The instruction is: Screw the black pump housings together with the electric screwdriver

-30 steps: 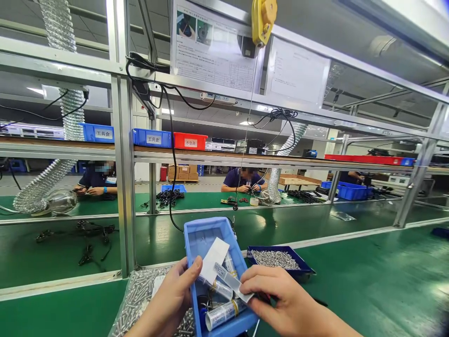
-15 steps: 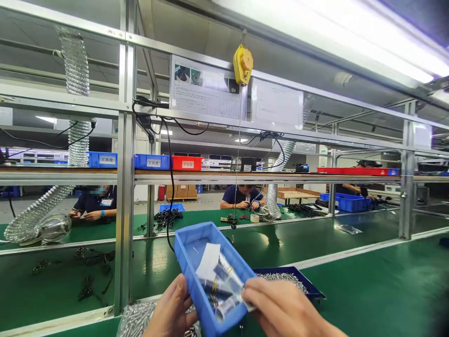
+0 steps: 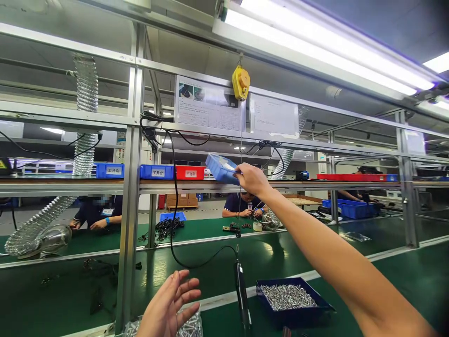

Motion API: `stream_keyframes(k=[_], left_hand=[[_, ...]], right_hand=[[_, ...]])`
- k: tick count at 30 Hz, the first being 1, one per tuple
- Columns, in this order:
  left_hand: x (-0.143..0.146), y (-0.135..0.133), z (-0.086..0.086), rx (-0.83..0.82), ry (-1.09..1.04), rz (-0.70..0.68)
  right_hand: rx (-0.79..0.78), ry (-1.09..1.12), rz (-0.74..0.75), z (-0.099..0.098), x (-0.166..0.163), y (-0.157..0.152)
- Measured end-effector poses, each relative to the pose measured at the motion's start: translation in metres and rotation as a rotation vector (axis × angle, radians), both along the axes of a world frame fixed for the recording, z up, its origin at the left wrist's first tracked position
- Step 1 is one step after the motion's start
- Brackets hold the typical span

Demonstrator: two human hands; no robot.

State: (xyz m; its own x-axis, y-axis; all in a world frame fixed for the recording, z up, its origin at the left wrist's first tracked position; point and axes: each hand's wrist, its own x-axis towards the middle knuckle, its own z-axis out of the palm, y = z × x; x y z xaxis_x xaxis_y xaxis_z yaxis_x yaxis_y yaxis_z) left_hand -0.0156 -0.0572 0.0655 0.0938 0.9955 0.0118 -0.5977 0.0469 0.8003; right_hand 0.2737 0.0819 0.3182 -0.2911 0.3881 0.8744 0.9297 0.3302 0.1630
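Observation:
My right hand (image 3: 253,179) reaches out to shelf height and grips the near right end of a light blue plastic bin (image 3: 221,169). The bin is tilted and slightly blurred; something white shows inside it, the rest of its contents being hidden. To its left on the shelf stands a red bin (image 3: 190,172) with a white label. Low in front, my left hand (image 3: 173,302) holds nothing, its fingers spread. Just behind that hand lies a clear plastic bag of metal screws (image 3: 191,325).
A black electric screwdriver (image 3: 242,295) hangs over the bench. Right of it sits a dark blue tray (image 3: 268,316) of metal screws. Labelled blue bins (image 3: 157,172) stand on the shelf (image 3: 168,188). A metal post (image 3: 129,262) rises at left. Co-workers sit across the bench.
The light blue bin has moved up and away from me to shelf height in my right hand. My left hand has let go of it. The black screwdriver is now uncovered.

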Motion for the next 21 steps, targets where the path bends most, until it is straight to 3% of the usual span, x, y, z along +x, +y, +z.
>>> stream_keyframes(k=[6, 10, 14, 17, 20, 21], left_hand=[[-0.003, 0.004, 0.006, -0.072, 0.006, 0.009], [-0.002, 0.011, -0.002, -0.063, 0.028, 0.015], [-0.001, 0.018, -0.015, -0.060, 0.059, -0.022], [0.001, 0.020, -0.022, 0.026, 0.125, -0.070], [0.009, 0.024, -0.034, 0.109, 0.231, -0.058], [0.014, 0.025, -0.040, 0.110, 0.260, -0.061]], right_hand=[[-0.083, -0.030, -0.008, 0.022, -0.016, 0.038], [-0.116, 0.037, -0.005, 0.032, -0.032, 0.060], [-0.089, 0.157, 0.057, 0.021, -0.041, 0.054], [-0.076, 0.211, 0.178, -0.031, -0.040, 0.022], [-0.257, 0.167, 0.414, -0.131, -0.032, -0.025], [-0.398, 0.180, 0.640, -0.169, -0.029, -0.042]])
